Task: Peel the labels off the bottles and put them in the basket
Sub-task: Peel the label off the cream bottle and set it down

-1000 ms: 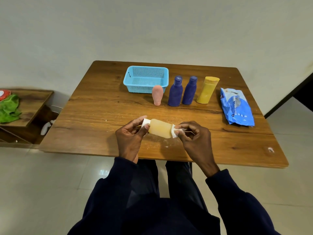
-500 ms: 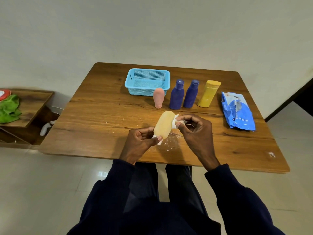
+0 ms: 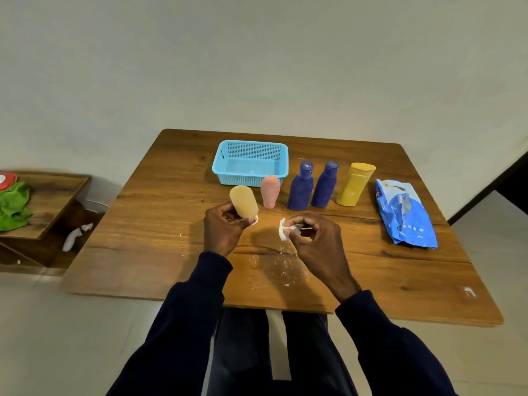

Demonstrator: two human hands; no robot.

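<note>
Left hand point(image 3: 225, 228) closed in a grip on tan bottle point(image 3: 243, 202), upright above table point(image 3: 160, 224). Right hand point(image 3: 314, 238) pinching white label point(image 3: 283, 233), at 3 o'clock from bottle, apart. Basket point(image 3: 251, 164) at 12 o'clock, near far edge.

A wooden table point(image 3: 160, 224) is seen carrying a blue basket point(image 3: 251, 178) at the back. Beside it a pink bottle point(image 3: 269, 191), two purple bottles point(image 3: 300, 186) point(image 3: 325, 185) and a yellow bottle point(image 3: 355, 184) are stood in a row. A blue packet point(image 3: 405, 215) is laid at the right, and white scraps point(image 3: 274, 264) are scattered near the front.
</note>
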